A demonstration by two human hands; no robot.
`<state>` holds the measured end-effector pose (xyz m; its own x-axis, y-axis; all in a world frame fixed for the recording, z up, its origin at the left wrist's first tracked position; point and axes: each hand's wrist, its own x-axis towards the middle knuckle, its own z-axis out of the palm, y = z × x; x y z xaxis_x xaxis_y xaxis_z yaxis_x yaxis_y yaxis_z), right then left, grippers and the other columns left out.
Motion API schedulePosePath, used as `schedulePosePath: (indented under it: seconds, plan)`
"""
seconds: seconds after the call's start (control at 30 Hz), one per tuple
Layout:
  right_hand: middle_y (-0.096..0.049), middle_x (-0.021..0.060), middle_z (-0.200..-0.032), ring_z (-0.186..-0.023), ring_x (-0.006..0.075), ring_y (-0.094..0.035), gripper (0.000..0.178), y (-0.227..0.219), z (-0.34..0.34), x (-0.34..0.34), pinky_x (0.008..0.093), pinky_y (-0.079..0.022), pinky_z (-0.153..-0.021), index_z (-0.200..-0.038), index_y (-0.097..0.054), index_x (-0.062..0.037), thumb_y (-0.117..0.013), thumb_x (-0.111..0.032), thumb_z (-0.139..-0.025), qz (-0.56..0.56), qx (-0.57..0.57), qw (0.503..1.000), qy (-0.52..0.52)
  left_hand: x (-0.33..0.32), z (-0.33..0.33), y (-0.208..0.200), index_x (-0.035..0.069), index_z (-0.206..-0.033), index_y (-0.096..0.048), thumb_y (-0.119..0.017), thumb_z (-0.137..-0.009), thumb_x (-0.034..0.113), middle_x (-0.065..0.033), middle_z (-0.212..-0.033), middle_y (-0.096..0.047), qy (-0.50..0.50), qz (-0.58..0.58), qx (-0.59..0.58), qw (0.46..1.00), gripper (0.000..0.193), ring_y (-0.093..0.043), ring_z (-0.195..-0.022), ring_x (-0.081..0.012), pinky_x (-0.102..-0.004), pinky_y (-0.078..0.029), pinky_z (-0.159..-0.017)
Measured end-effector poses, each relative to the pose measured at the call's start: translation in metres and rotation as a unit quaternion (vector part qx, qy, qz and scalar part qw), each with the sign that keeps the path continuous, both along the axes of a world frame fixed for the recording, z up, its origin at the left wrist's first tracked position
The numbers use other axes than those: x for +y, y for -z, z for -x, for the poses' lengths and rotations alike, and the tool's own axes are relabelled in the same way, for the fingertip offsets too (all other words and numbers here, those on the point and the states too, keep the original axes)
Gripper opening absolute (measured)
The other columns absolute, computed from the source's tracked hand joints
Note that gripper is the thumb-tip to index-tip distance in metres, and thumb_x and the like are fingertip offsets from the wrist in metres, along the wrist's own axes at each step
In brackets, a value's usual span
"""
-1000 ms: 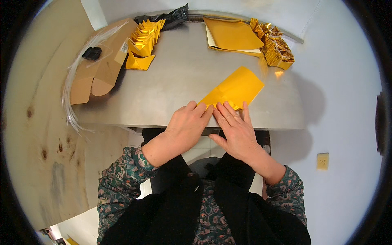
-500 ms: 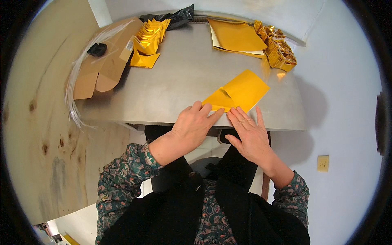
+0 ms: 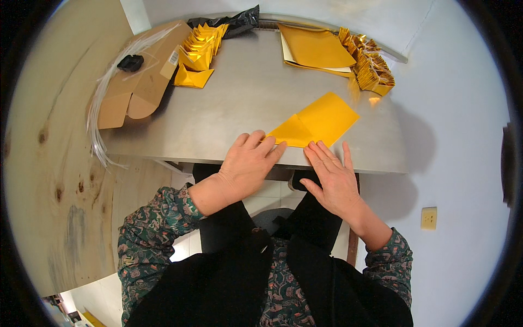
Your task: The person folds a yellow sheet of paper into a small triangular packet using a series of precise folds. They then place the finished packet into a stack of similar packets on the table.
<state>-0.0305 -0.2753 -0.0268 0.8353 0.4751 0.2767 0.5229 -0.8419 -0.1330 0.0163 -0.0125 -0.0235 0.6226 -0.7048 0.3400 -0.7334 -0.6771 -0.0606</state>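
head view: the gold foil-paper sheet (image 3: 326, 117) lies on the metal table (image 3: 245, 92) near its front edge, just beyond the person's hands & a bit to their r. its long axis runs slantwise, from a narrow pt at lower l up to a broad squared end at upper r. l. hand (image 3: 246, 164) is nearer the narrow pt: fingers bent, tips on that end; can't tell if it pinches the paper or only presses. r. hand (image 3: 333, 182) is wide, palm down, thumb out, little finger apart, tips at the near edge by the lower r corner. so both hands touch the same near edge, w/ a short gap btwn them. the sheet is shiny yellow-gold, mostly flat, w/ a slanted folded section at l & a crease line abt mid-length. farther back: a row of folded gold foil pieces (image 3: 199, 54) at l, a stack of gold sheets (image 3: 317, 48) & bundled gold foil strips (image 3: 375, 71) at r.
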Motion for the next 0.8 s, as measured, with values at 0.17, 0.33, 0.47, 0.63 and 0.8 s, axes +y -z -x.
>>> schedulePosePath:
  seconds: [0.17,0.33,0.47,0.63,0.8]
  plan:
    - [-0.055,0.0130,-0.155,-0.149,0.0266,-0.046,0.070,0.000,0.000,0.002,0.0631,-0.013,-0.128,-0.152,-0.052,-0.0048,-0.075,-0.037,-0.093,0.001,-0.005,1.000,0.001,0.022,0.000,0.000,0.006,-0.134,-0.063,-0.071,-0.087,0.016,-0.0073,-0.131,-0.061,-0.025,0.004,0.000,1.000,0.049,-0.057,-0.124,-0.0282,-0.0407,-0.048,-0.101]
    - [-0.057,0.0159,-0.152,-0.147,0.0285,-0.048,0.071,0.000,0.000,0.000,0.0629,-0.013,-0.128,-0.151,-0.051,-0.0033,-0.072,-0.041,-0.095,-0.004,-0.011,1.000,-0.009,0.033,0.005,0.002,0.005,-0.136,-0.061,-0.076,-0.090,0.029,-0.0084,-0.135,-0.061,-0.021,0.055,0.027,0.998,0.054,-0.055,-0.126,-0.0304,-0.0420,-0.047,-0.104]
    - [-0.062,0.0202,-0.146,-0.142,0.0319,-0.054,0.066,0.002,-0.003,-0.001,0.0616,-0.015,-0.127,-0.150,-0.052,-0.0014,-0.064,-0.044,-0.101,-0.069,0.001,0.998,0.002,0.032,0.007,0.007,0.005,-0.136,-0.060,-0.080,-0.086,0.030,-0.0092,-0.136,-0.059,-0.035,0.077,0.055,0.995,0.059,-0.054,-0.128,-0.0315,-0.0424,-0.046,-0.105]
    - [-0.068,0.0184,-0.136,-0.132,0.0340,-0.061,0.049,-0.008,-0.014,-0.001,0.0628,-0.018,-0.126,-0.147,-0.056,-0.0069,-0.052,-0.038,-0.108,-0.068,0.032,0.997,0.029,0.030,0.003,0.009,0.003,-0.132,-0.059,-0.082,-0.083,0.026,-0.0116,-0.136,-0.057,-0.014,0.103,0.062,0.993,0.059,-0.052,-0.132,-0.0329,-0.0443,-0.043,-0.110]
    - [-0.077,0.0155,-0.110,-0.106,0.0362,-0.072,0.043,-0.039,-0.054,-0.008,0.0623,-0.022,-0.124,-0.122,-0.071,-0.0103,-0.046,-0.043,-0.109,-0.002,0.099,0.994,0.041,0.012,0.011,0.011,-0.002,-0.130,-0.061,-0.082,-0.084,0.026,-0.0165,-0.141,-0.057,0.071,0.107,0.040,0.991,0.058,-0.050,-0.140,-0.0359,-0.0487,-0.040,-0.118]
